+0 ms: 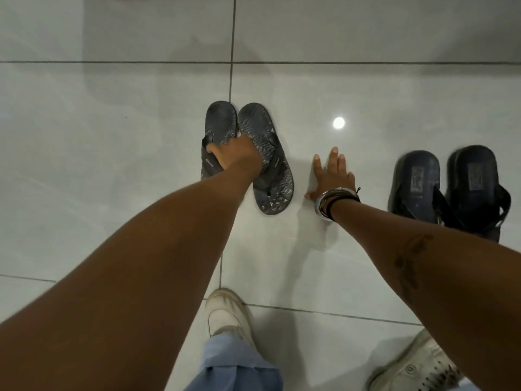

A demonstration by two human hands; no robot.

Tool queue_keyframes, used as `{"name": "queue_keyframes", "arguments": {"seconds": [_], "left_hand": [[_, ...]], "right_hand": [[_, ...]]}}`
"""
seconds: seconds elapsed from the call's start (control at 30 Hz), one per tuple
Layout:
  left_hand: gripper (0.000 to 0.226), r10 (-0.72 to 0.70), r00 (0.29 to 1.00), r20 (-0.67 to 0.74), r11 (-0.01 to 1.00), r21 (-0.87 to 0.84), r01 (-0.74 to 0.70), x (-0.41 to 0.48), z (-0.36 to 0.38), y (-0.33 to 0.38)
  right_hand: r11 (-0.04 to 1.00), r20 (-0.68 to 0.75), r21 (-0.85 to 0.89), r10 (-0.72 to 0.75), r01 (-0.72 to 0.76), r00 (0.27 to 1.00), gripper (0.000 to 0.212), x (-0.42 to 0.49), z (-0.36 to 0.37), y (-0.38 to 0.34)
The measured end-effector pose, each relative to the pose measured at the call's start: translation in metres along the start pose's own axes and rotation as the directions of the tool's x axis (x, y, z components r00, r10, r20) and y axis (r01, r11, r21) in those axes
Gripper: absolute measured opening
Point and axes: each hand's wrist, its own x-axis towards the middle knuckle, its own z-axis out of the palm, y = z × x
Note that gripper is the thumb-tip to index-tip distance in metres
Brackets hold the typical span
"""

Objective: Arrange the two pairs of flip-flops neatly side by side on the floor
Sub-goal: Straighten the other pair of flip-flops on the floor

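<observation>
Grey patterned pair (265, 153) under left hand (236, 158), apparently gripping straps; right hand (332, 176) splayed wide.

No lettering can be read anywhere on the floor scene. A small pale mark sits on a strap of the patterned grey flip-flops (248, 156), and square stamped emblems show on the heels of the dark flip-flops (448, 190), both too blurred to make out.
</observation>
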Motion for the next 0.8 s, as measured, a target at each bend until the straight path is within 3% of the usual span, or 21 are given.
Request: {"name": "queue_keyframes", "arguments": {"seconds": [0.23, 0.6, 0.8], "left_hand": [[0.008, 0.080, 0.995, -0.053, 0.996, 0.043, -0.078, -0.003, 0.006, -0.007], [0.031, 0.192, 0.969, -0.158, 0.981, 0.058, -0.185, 0.067, -0.053, -0.045], [0.035, 0.208, 0.970, -0.123, 0.975, 0.106, -0.196, 0.092, -0.053, -0.036]], "right_hand": [[0.999, 0.015, -0.053, -0.011, 0.012, 1.000, 0.101, -0.002, -0.003, 0.000], [0.985, 0.061, -0.174, 0.006, 0.005, 0.998, 0.102, 0.005, 0.000, 0.002], [0.986, 0.080, -0.166, 0.006, 0.007, 0.997, 0.103, 0.007, 0.003, 0.003]]}}
